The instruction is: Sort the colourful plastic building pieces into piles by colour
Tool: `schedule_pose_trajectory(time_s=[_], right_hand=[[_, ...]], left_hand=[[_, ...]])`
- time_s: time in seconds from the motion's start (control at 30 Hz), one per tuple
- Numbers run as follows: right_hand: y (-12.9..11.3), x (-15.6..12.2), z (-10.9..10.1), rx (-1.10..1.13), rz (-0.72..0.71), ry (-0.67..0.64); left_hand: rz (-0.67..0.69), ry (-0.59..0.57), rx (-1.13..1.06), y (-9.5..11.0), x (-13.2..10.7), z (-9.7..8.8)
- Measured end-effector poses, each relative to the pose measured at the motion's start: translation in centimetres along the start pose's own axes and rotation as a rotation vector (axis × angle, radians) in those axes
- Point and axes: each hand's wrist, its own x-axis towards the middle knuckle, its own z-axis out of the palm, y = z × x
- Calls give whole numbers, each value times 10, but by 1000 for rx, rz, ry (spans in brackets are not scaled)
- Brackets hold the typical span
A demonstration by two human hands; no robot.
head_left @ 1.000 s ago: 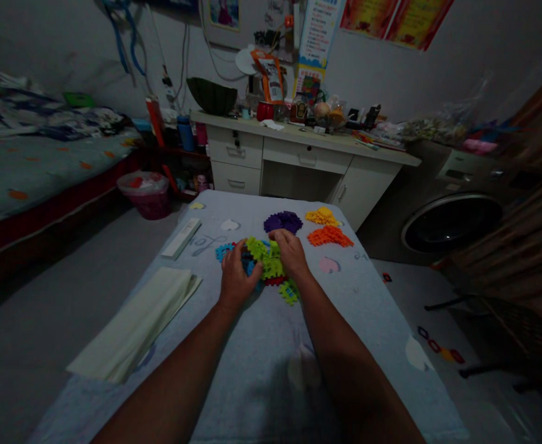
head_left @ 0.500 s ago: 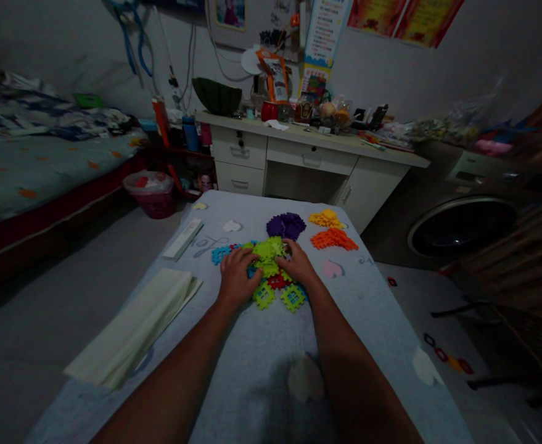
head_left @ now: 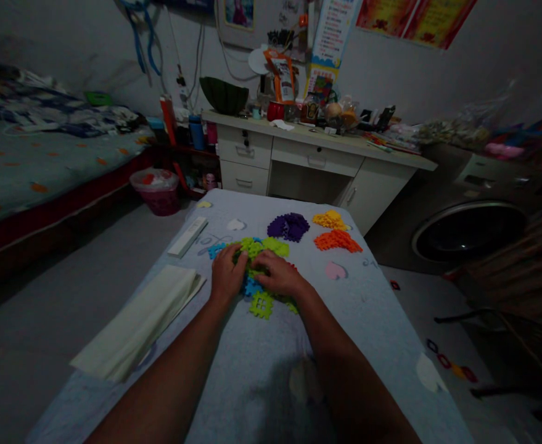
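A mixed pile of toothed plastic building pieces lies between my hands on the table. My left hand (head_left: 227, 272) curves around the pile's left side, thumb and fingers closed on green building pieces (head_left: 251, 246). My right hand (head_left: 277, 271) bends its fingers over the middle of the pile, pinching at green pieces there; its fingertips are partly hidden. Blue pieces (head_left: 253, 286) show between the hands. One green square piece with a window-like grid (head_left: 261, 304) lies nearest to me. Red pieces are mostly covered by my right hand.
Sorted heaps lie farther back: purple pieces (head_left: 288, 227), yellow pieces (head_left: 330, 219) and orange pieces (head_left: 338, 241). On the left are a long white box (head_left: 188, 237) and a folded pale cloth (head_left: 139, 320). A cluttered desk (head_left: 317, 161) stands beyond the table.
My right hand has moved left and inward over the pile, its fingers now curled. My left hand has shifted slightly left. A green clump lies farther back, apart from my right hand.
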Motion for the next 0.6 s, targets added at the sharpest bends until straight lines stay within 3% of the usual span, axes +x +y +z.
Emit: schedule_pose_trajectory(time_s=[0.17,0.27,0.47,0.6], right_hand=[[-3,-8,-11,-293,121,-79],[3,-13,-23,-377,226,-91],[24,-24,-47,-377,377,-50],[46,-38,-76,-227,356,49]], left_hand=[[25,31,88,7,-5,1],[93,-12,194,11,-8,3],[102,-170,386,14,-14,8],[149,-272,430,18,-19,11]])
